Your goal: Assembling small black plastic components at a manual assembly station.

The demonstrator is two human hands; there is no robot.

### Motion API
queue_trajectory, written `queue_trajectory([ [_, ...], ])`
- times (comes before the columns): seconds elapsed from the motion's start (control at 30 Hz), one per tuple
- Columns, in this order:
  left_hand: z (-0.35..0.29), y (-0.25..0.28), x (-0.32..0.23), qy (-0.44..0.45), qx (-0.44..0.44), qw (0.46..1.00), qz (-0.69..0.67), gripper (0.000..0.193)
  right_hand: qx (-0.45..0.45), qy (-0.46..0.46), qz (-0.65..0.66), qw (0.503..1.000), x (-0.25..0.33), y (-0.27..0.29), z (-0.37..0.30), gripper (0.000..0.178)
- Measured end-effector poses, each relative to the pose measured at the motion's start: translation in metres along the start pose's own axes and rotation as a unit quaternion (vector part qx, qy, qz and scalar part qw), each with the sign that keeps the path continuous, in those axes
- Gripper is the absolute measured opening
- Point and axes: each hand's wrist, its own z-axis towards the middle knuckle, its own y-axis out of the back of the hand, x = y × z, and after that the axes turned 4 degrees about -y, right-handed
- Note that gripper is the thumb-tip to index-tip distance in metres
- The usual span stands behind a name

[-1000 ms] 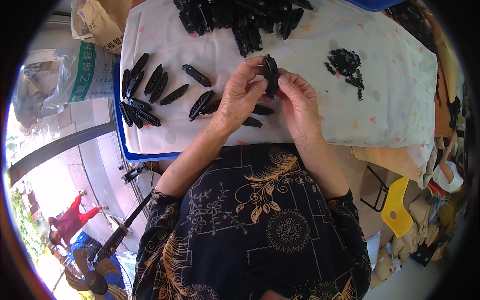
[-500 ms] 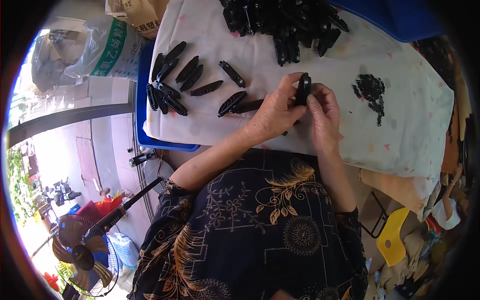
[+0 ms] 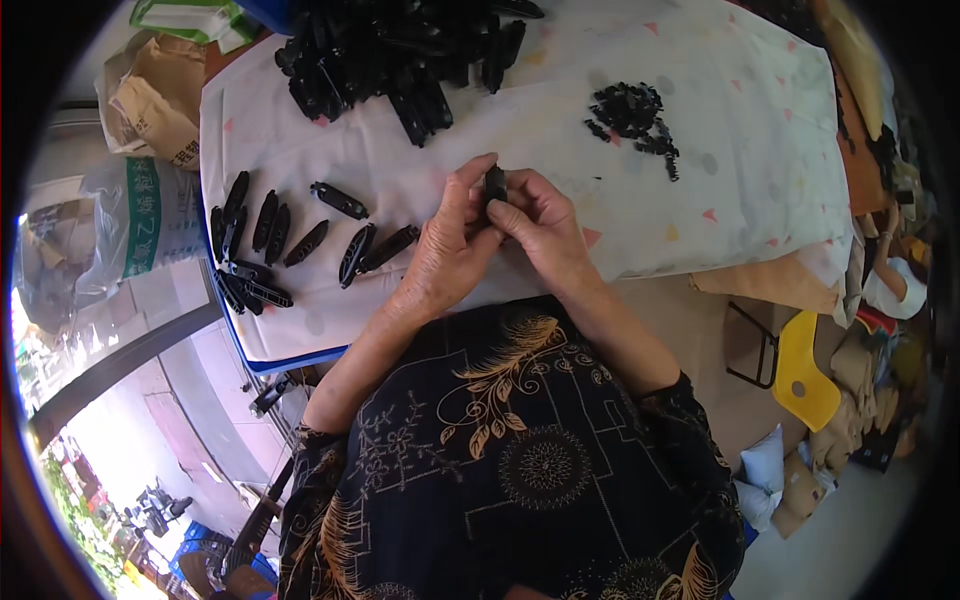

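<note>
A slim, elongated black plastic piece stands nearly upright between my two hands, over the near side of the table. My left hand pinches it from the left with thumb and fingers. From the right, my right hand closes on it, its thumb pressed against the lower part. Fingers cover much of the piece. Left of my hands lie several similar long black pieces, spread across the cloth; one black piece lies just beside my left hand. Farther right is a small pile of tiny black parts.
A big heap of black pieces covers the far left of the table, on a pale patterned cloth. Bags stand left of it. A yellow chair and another person's arm are at right.
My view has turned, so the table and hands sit farther left in it. Both hands still hold the piece, which now shows a different side.
</note>
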Motion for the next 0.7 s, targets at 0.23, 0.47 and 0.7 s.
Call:
queue_trajectory([
  [0.23,0.002,0.040,-0.036,-0.043,0.106,0.936,0.333,0.026,-0.165,0.291,-0.572,0.749,0.048,0.061,0.003,0.026],
  [0.47,0.063,0.083,-0.026,-0.004,-0.046,0.885,0.464,0.030,-0.244,0.261,-0.765,0.535,0.060,0.097,0.020,0.021],
  [0.7,0.071,0.085,0.000,0.016,-0.088,0.836,0.541,0.041,-0.209,0.187,-0.393,0.876,0.047,0.096,0.019,0.009],
])
